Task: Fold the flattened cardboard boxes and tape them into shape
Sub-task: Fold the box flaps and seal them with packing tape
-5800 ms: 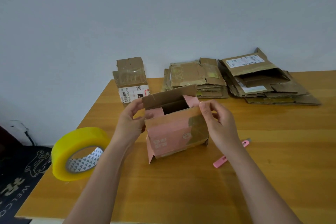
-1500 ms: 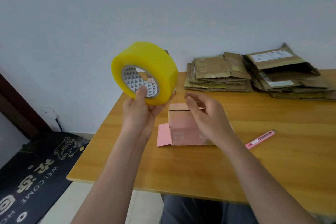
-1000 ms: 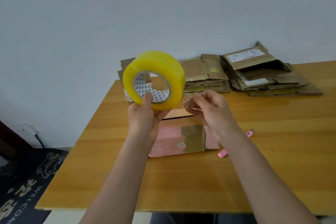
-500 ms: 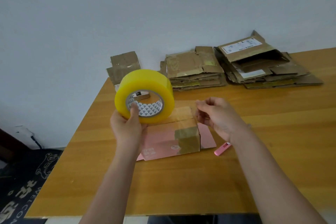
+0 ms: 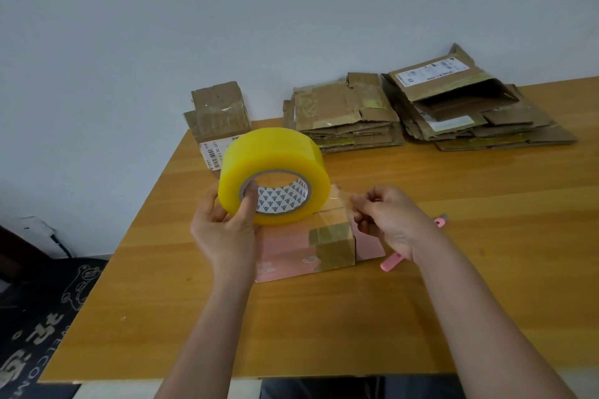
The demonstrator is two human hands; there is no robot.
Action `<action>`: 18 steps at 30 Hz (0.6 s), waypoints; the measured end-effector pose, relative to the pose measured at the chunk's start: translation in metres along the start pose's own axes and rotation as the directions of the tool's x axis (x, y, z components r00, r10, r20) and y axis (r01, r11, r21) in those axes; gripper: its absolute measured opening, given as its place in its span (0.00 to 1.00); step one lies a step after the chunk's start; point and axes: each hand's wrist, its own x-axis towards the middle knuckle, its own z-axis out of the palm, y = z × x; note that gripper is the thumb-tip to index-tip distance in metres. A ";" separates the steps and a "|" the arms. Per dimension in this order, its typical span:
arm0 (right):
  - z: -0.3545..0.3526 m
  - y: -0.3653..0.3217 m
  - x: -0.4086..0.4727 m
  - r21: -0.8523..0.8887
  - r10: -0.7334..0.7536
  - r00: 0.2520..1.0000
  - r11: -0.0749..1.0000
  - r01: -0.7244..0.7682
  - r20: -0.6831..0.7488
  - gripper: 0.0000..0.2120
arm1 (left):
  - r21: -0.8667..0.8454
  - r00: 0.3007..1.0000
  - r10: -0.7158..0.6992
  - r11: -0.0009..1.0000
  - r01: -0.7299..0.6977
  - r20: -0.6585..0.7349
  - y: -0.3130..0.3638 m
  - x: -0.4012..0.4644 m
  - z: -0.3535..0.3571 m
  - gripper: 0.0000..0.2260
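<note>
Dark doormat (image 5: 39, 327) with pale lettering on the floor at far left, beside the wooden counter (image 5: 486, 253). Small taped-up brown box (image 5: 218, 121) with a barcode label stands at the counter's back left corner, against the pale wall.

Left hand (image 5: 223, 230) holds the yellow tape roll (image 5: 274, 178) up above the counter, roll tilted with its open core facing the camera. Thumb hooked inside the core, other fingers curled round the outer rim, so the hand is clamped on the roll. Core shows a triangle-print liner.

Below and just behind the roll, the pink box (image 5: 301, 253) sits on the counter, middle of the view, flaps folded shut on top. A patch of old brownish tape covers its right front corner. A pink flap lies flat on the counter at its right side.

A clear strip of tape (image 5: 340, 201) runs from the right edge of the roll across to the right hand (image 5: 389, 220). That hand pinches the strip's free end between thumb and fingertips, fingers curled together on it, held above the box's right end.

Pink utility knife (image 5: 392, 264) lies on the counter just right of the box, mostly hidden by the right wrist.

Back of the counter: one stack of flattened cardboard boxes (image 5: 346, 113) in the middle, a second bigger stack (image 5: 470, 113) to the right, just beside it, topmost piece with a white shipping label.
</note>
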 end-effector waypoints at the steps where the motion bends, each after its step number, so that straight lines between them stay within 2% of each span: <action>1: 0.000 0.002 0.001 0.000 -0.004 1.000 1.000 0.004 -0.001 0.03 | -0.006 1.000 0.014 1.000 -0.014 0.008 -0.002 0.000 -0.001 0.12; 4: 0.003 0.007 0.002 -0.053 -0.020 1.000 0.998 0.020 -0.012 0.04 | -0.001 1.000 0.022 1.000 -0.022 0.017 -0.006 0.001 -0.003 0.08; 7: 0.005 0.013 0.004 -0.286 -0.036 0.997 0.958 0.016 -0.063 0.10 | 0.081 0.999 0.003 0.997 -0.006 0.032 -0.006 0.003 -0.002 0.05; 9: 0.007 0.015 0.003 -0.490 -0.083 0.991 0.871 0.018 -0.110 0.14 | 0.117 0.998 -0.023 0.993 0.016 0.065 -0.005 0.006 -0.001 0.05; 11: 0.011 0.016 0.005 -0.627 -0.195 0.970 0.777 0.064 -0.143 0.19 | 0.126 0.995 -0.065 0.991 0.055 0.075 -0.004 0.010 0.000 0.04; 13: 0.012 0.018 0.006 -0.630 -0.308 0.929 0.768 0.114 -0.208 0.24 | 0.160 0.991 -0.090 0.984 0.074 0.095 -0.001 0.010 0.000 0.07; 15: 0.011 0.023 0.006 -0.589 -0.343 0.905 0.796 0.138 -0.252 0.28 | 0.228 0.985 -0.115 0.970 0.084 0.128 0.000 0.009 -0.002 0.11; 17: 0.011 0.029 0.003 -0.595 -0.385 0.887 0.785 0.171 -0.254 0.23 | 0.312 0.967 -0.173 0.944 0.108 0.187 0.003 0.009 -0.006 0.16; 18: 0.010 0.032 0.001 -0.601 -0.460 0.851 0.764 0.235 -0.252 0.17 | 0.334 0.950 -0.215 0.934 0.130 0.229 0.004 0.010 -0.009 0.19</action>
